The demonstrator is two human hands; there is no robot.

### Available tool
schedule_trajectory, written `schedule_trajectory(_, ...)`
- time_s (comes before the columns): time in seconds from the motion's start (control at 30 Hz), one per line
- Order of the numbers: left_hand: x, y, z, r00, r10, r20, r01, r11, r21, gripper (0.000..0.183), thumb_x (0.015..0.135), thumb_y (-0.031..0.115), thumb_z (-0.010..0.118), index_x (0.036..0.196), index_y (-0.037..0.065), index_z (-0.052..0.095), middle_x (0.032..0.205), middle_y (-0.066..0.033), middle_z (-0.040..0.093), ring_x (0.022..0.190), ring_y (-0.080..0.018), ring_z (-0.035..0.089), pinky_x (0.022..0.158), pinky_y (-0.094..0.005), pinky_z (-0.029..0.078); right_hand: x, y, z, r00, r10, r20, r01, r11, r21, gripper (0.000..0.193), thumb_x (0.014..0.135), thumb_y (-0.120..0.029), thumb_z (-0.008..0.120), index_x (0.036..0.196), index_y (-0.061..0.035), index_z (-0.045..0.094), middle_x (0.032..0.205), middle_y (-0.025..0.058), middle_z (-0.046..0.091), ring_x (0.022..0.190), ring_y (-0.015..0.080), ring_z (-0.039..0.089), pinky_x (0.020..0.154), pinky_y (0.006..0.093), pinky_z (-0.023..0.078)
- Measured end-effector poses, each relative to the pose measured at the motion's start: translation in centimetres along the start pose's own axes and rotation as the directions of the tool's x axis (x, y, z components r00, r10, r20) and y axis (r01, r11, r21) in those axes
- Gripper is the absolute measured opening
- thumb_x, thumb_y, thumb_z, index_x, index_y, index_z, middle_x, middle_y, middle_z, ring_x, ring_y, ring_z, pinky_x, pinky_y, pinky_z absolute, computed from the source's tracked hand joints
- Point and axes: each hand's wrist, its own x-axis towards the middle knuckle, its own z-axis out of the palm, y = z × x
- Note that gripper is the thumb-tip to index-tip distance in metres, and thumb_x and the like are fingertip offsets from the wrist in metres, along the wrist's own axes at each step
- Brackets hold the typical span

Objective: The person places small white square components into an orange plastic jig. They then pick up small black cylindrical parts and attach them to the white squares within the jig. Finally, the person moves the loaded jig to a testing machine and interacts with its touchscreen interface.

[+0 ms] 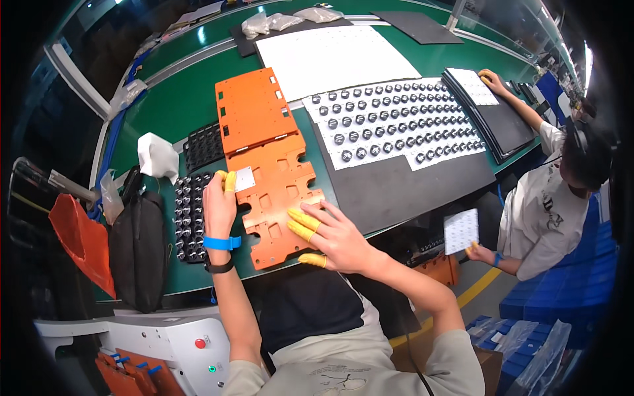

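Note:
An orange fixture (281, 201) with a hinged lid (254, 109) lies opened out on the green table in front of me. My left hand (220, 206) is at its left edge, with yellow covers on the thumb and a finger. These are closed at the edge of a small white square plate (245, 179), which sits over the fixture's upper left. My right hand (333, 236) rests on the fixture's lower right, its yellow-covered fingers spread and holding nothing. Beside my left hand stands a black tray (191, 218) with several small round parts.
A second black tray (203, 146) and a white bag (158, 157) lie left of the fixture. To the right, white sheets with rows of black round parts (396, 122) lie on a dark mat (403, 191). A co-worker (548, 204) at the right holds a white sheet (461, 231).

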Motion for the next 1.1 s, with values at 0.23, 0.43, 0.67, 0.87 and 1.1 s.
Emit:
schedule_trajectory(0.23,-0.1,0.3,0.5,0.995,-0.069,-0.066,0.066,0.997,-0.043,0.025,0.101,0.018,0.059,0.094,-0.007,0.062,0.08,-0.0272,0.065,0.078,-0.0458,0.063,0.062,-0.0452,0.046,0.2,0.1,-0.1,1.0,0.004,-0.016,-0.004,1.0,-0.008,0.067,0.085,-0.04,0.073,0.14,-0.0058,0.056,0.146,0.0116,0.055,0.139,0.0321,0.047,0.117,0.0529,0.033)
schedule_trajectory(0.43,0.1,-0.1,1.0,0.993,-0.108,-0.046,0.103,0.99,-0.094,0.026,0.102,0.017,0.057,0.096,-0.008,0.06,0.083,-0.0283,0.065,0.081,-0.0471,0.064,0.065,-0.0459,0.047,0.0,0.2,0.3,1.0,0.002,-0.031,-0.003,1.0,-0.03,0.063,0.088,-0.042,0.07,0.139,-0.0058,0.059,0.144,0.0118,0.057,0.139,0.0331,0.047,0.117,0.0534,0.033)
schedule_trajectory(0.67,-0.3,2.1,0.9,0.986,-0.158,-0.049,0.165,0.97,0.181,0.018,0.094,0.008,0.054,0.1,-0.006,0.062,0.09,-0.0316,0.067,0.091,-0.0495,0.064,0.077,-0.0567,0.051,-0.1,0.1,0.4,0.998,0.008,-0.063,-0.01,0.999,-0.033,0.058,0.088,-0.037,0.072,0.135,-0.0051,0.061,0.143,0.0139,0.057,0.138,0.0336,0.047,0.116,0.0509,0.034)
schedule_trajectory(0.87,-0.6,1.7,1.4,0.984,-0.155,-0.093,0.169,0.972,0.165,0.018,0.094,0.007,0.055,0.103,-0.007,0.062,0.092,-0.0304,0.068,0.09,-0.0489,0.065,0.078,-0.0548,0.051,-0.1,0.1,0.6,0.996,0.005,-0.084,-0.007,1.0,-0.024,0.057,0.089,-0.038,0.071,0.134,-0.0043,0.062,0.143,0.0141,0.057,0.137,0.034,0.048,0.115,0.0496,0.035)
schedule_trajectory(1.1,-0.9,0.8,2.1,0.981,-0.096,-0.167,0.117,0.985,0.125,0.017,0.093,0.005,0.056,0.104,-0.007,0.062,0.093,-0.0307,0.067,0.09,-0.0494,0.064,0.078,-0.0544,0.05,-0.2,0.1,0.6,0.995,0.009,-0.095,-0.011,1.0,-0.015,0.057,0.087,-0.037,0.072,0.134,-0.0042,0.062,0.143,0.0141,0.057,0.137,0.0344,0.048,0.115,0.0497,0.036)
